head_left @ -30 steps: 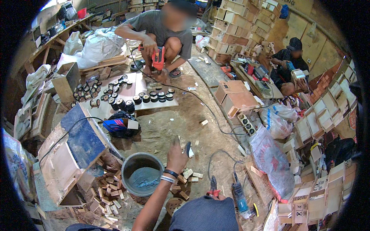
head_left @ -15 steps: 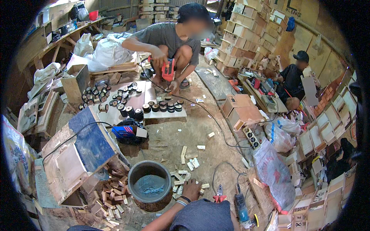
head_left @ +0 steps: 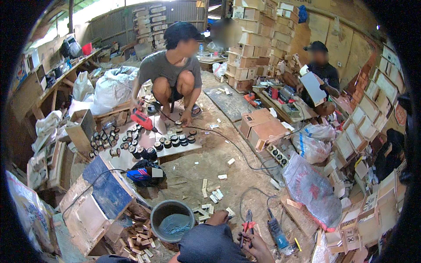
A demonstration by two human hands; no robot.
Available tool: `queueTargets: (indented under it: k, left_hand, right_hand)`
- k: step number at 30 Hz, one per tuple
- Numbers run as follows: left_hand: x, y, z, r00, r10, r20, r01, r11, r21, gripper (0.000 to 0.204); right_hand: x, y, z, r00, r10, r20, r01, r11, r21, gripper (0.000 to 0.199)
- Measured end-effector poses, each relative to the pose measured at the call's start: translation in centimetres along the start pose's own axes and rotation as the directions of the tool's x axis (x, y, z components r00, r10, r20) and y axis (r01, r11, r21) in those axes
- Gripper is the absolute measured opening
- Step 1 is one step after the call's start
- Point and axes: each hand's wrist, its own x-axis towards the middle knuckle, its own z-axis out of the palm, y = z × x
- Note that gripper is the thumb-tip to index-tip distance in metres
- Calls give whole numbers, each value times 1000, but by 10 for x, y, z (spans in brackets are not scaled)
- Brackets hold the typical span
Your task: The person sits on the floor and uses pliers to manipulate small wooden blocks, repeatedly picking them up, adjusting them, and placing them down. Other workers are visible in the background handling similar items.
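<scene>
While a co-worker in a dark grey shirt and dark cap [head_left: 173, 65] squats across the floor, the wearer's knee in dark blue cloth [head_left: 208, 245] fills the bottom middle; left of it stands a round grey plastic bucket [head_left: 160, 214]; to the right lies a blue-and-grey angle grinder [head_left: 279, 234], probably put there for easy reach; nearer the knee, the right hand [head_left: 258, 246] is clamped on the handles of red-handled metal pliers [head_left: 248, 224], jaws pointing away from the body, a hold that seems to leave the tips unobstructed; the left hand [head_left: 218, 218] rests beyond the knee, beside small pale rectangular wooden blocks [head_left: 203, 212]; its fingers are partly hidden, so I cannot tell whether they grip anything; thin bluish strands [head_left: 175, 224] lie inside the bucket, whose wall presumably keeps them from scattering.
</scene>
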Motion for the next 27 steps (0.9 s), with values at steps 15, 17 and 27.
queueTargets:
  k: [15, 17, 27]
  left_hand:
    - [-45, 106, -324, 780, -133, -611, -456, 548, -701, 25]
    - [-71, 130, -351, 743, -106, -661, -558, 448, -699, 30]
    - [-202, 142, -326, 660, -200, -724, -733, 39, -679, 26]
  right_hand:
    - [-19, -94, 125, 878, -443, 181, 479, 809, -341, 46]
    - [-46, -130, 170, 736, -596, 320, 672, 587, -452, 45]
    - [-144, -105, 275, 648, 8, 762, 339, 892, -298, 67]
